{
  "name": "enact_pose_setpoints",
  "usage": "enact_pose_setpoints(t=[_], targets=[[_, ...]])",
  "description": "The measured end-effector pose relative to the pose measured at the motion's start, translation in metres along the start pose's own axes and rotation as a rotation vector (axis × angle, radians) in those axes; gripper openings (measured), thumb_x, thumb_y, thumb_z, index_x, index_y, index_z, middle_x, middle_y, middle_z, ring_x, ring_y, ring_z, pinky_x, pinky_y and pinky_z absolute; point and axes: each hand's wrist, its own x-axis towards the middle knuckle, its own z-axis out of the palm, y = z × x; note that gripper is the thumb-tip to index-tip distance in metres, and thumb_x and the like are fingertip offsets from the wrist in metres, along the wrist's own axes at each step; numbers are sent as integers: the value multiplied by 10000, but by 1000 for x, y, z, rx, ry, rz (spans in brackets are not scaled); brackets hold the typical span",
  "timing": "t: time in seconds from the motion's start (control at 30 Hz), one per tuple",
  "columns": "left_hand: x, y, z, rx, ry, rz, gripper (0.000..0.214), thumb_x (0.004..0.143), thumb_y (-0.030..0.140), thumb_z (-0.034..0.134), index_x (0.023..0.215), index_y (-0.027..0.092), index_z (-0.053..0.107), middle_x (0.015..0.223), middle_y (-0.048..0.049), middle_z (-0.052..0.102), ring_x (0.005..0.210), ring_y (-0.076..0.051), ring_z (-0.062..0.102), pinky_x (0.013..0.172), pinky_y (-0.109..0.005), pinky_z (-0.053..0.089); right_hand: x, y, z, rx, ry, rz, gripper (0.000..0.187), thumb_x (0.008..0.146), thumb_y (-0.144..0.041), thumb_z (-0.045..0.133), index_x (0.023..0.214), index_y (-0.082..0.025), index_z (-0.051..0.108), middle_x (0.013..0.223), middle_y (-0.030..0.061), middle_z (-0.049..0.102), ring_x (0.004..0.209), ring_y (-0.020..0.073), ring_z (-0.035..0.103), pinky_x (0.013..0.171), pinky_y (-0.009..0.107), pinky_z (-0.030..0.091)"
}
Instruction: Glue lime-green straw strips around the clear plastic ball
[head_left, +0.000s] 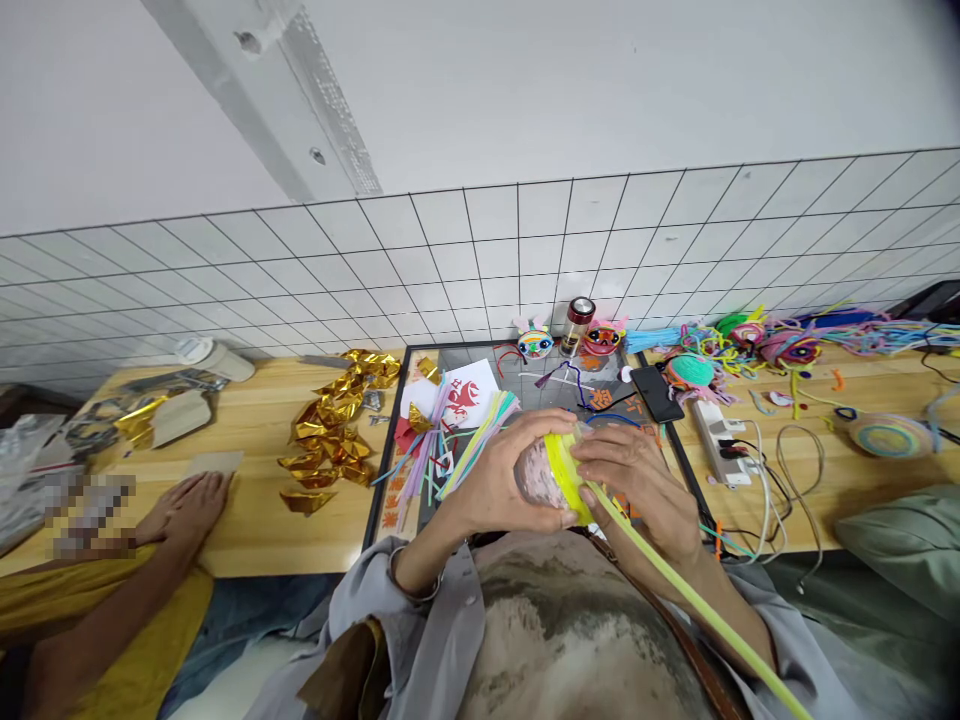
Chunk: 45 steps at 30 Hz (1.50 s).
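Observation:
A round, mottled pink-grey ball [540, 474] sits between my two hands, with bright yellow strands [564, 470] wrapped around its middle. My left hand [491, 482] curls around the ball's left side, thumb below and fingers over the top. On the other side, my right hand [649, 490] presses its fingers against the yellow wrapping. A long, fuzzy yellow-green strip, like a pipe cleaner [686, 585], runs from under the right fingers down to the lower right. The hands cover much of the ball's right side.
Pastel pipe cleaners [487, 430] and white paper with a red design [469, 393] lie behind my hands. Gold foil [330, 430] is left; a phone [658, 393] and power strip [721, 445] are right. A bottle [578, 325] stands by the wall. A co-worker's hands [191, 508] rest far left.

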Motion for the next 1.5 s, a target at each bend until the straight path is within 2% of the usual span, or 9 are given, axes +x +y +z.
enact_pose_setpoints(t=[0.33,0.73,1.0,1.3,1.5], targets=[[2,0,-1,39,-1,85,816,623,337,895,1357,240,552,1399,-153,626,1293,-339,626,1116,-513,492,5,-1,-3,-13,-21,5,217,864,-52,613,1022,-191,664,949,91,786,924,220,757,899,433,581],[3,-3,0,85,17,137,820,633,321,879,1379,233,551,1379,-151,643,1289,-335,630,1105,-513,507,2,0,-2,-14,-36,52,231,862,-45,602,1013,-201,679,972,85,794,954,229,757,938,450,568],[3,-9,-1,138,70,118,796,632,390,880,1349,227,576,1369,-160,652,1258,-334,645,1089,-534,512,10,-1,0,-60,-27,49,177,894,-91,635,1023,-204,681,969,84,802,957,229,766,919,433,574],[5,-14,-7,48,108,141,748,668,381,869,1345,246,581,1380,-153,643,1274,-324,635,1089,-513,503,15,-5,5,-51,10,67,155,884,-118,664,1001,-203,718,1033,107,788,1016,250,738,898,429,584],[4,-13,-8,66,105,121,770,643,382,883,1338,249,580,1385,-150,645,1277,-329,630,1089,-523,495,19,-2,3,-57,-4,11,175,873,-105,685,993,-225,729,959,70,795,983,245,736,887,441,581]])
